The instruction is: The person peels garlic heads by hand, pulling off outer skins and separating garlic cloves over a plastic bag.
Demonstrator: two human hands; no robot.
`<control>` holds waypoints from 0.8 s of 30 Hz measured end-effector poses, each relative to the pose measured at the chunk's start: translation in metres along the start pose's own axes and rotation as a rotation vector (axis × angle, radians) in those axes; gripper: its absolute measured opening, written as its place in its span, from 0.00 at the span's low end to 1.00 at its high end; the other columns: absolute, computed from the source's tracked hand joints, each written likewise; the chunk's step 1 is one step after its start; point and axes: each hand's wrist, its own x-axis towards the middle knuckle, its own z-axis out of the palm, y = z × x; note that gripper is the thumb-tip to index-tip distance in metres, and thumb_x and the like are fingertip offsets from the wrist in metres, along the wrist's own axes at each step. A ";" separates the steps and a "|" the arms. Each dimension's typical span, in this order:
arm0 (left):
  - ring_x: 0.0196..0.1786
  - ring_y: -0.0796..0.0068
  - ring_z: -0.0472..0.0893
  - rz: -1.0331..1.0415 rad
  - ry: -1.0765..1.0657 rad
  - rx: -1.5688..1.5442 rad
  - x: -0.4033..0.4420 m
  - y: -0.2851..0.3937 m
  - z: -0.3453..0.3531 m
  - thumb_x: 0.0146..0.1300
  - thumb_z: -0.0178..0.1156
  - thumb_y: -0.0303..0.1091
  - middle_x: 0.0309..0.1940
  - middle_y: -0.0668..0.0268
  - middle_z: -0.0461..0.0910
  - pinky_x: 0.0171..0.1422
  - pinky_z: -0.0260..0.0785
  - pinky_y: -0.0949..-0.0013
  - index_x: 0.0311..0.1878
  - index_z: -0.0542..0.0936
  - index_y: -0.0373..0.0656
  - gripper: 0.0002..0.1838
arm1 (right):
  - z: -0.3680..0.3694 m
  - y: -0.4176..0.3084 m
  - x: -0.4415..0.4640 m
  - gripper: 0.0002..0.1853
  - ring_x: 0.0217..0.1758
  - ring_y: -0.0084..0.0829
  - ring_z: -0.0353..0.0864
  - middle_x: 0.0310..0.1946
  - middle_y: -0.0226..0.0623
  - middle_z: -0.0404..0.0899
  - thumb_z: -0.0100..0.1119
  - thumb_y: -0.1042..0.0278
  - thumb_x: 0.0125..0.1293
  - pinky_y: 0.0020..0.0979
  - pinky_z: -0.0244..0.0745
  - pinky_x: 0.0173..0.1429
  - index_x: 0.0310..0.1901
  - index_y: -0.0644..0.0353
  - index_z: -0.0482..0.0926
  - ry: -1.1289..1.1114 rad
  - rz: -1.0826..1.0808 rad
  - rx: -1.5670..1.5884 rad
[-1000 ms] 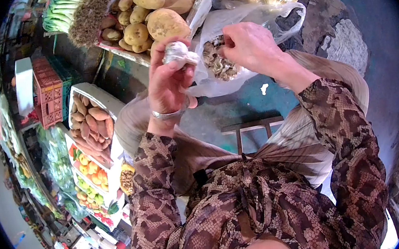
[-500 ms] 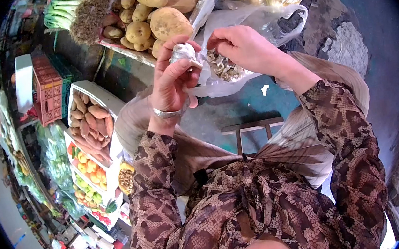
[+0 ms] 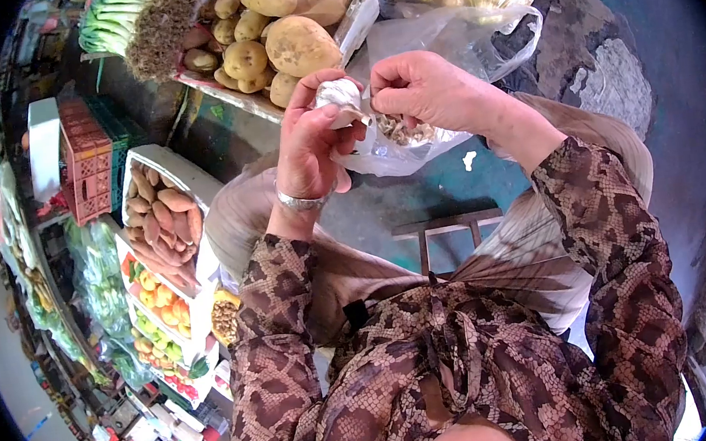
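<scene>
The right hand [image 3: 443, 99] has come left from over the bag [image 3: 398, 162] and now stands just beside the garlic [image 3: 338, 95]. The left hand [image 3: 305, 152] has shifted a little right, so the gap between the hands has narrowed. Judging by this, the work has turned from the bag to the garlic itself, at its right side, where a thin, loose-looking edge sticks out.

The garlic is raised above the left part of the bag, off the floor [image 3: 361, 219], pinched between the thumb and fingers of the left hand. The right hand's fingers are curled and drawn together at the tips; whether they pinch a flake of skin I cannot tell, nor whether they touch the garlic.

Below the right hand, skins [image 3: 406, 134] lie in the bag, partly covered by that hand. A white scrap [image 3: 469, 160] lies on the floor, nearer and to the right. Beyond the left hand are potatoes [image 3: 303, 43] in a crate [image 3: 362, 21].
</scene>
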 end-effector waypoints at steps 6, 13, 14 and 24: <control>0.40 0.77 0.82 0.115 -0.063 -0.014 0.001 -0.003 -0.001 0.64 0.62 0.30 0.53 0.60 0.80 0.35 0.70 0.81 0.63 0.73 0.42 0.23 | -0.001 -0.001 -0.001 0.07 0.28 0.15 0.72 0.27 0.24 0.75 0.58 0.68 0.66 0.22 0.69 0.33 0.35 0.62 0.79 -0.030 0.102 -0.048; 0.46 0.69 0.84 0.158 0.090 0.048 0.002 -0.006 -0.004 0.67 0.62 0.27 0.60 0.56 0.77 0.40 0.75 0.77 0.65 0.70 0.44 0.24 | 0.004 0.004 -0.003 0.13 0.26 0.20 0.73 0.23 0.28 0.74 0.62 0.59 0.65 0.27 0.67 0.29 0.33 0.62 0.79 -0.067 0.104 0.028; 0.49 0.68 0.84 0.147 0.069 0.034 0.002 -0.007 -0.006 0.67 0.62 0.27 0.60 0.56 0.76 0.42 0.76 0.77 0.65 0.70 0.44 0.24 | 0.003 0.002 -0.003 0.13 0.26 0.20 0.73 0.23 0.28 0.75 0.63 0.58 0.66 0.26 0.67 0.29 0.33 0.61 0.80 -0.091 0.114 0.034; 0.38 0.85 0.78 0.127 0.109 0.107 0.002 -0.004 -0.007 0.62 0.70 0.24 0.48 0.68 0.79 0.33 0.63 0.84 0.63 0.74 0.42 0.26 | -0.022 -0.004 -0.013 0.10 0.28 0.36 0.78 0.22 0.38 0.76 0.60 0.67 0.58 0.36 0.70 0.34 0.28 0.65 0.74 0.136 -0.182 -0.631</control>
